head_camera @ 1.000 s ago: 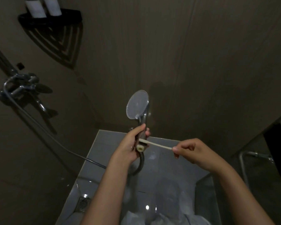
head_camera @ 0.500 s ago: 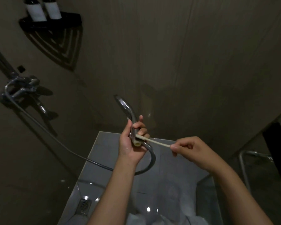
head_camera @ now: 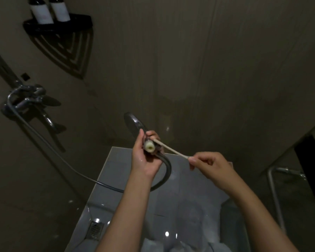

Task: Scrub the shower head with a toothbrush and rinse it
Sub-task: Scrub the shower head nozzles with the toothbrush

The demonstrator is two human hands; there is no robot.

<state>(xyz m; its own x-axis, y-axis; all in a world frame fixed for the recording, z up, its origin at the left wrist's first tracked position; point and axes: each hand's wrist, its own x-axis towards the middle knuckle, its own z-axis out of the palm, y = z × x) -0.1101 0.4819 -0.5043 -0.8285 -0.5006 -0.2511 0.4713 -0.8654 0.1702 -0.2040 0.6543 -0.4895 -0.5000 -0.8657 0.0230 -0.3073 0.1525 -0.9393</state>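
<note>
Glossy chromed shower head [head_camera: 134, 122]; matt pale plastic toothbrush [head_camera: 171, 150].

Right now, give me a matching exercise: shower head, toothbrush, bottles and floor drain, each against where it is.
1. shower head
2. toothbrush
3. bottles
4. floor drain

A. on the corner shelf
B. set in the floor
C. gripped by the left hand
D. pinched by the right hand

Pairs: 1-C, 2-D, 3-A, 4-B

Two bottles [head_camera: 41, 12] on corner shelf [head_camera: 76, 22]; wall tap [head_camera: 28, 99]; floor drain [head_camera: 95, 230].
</note>
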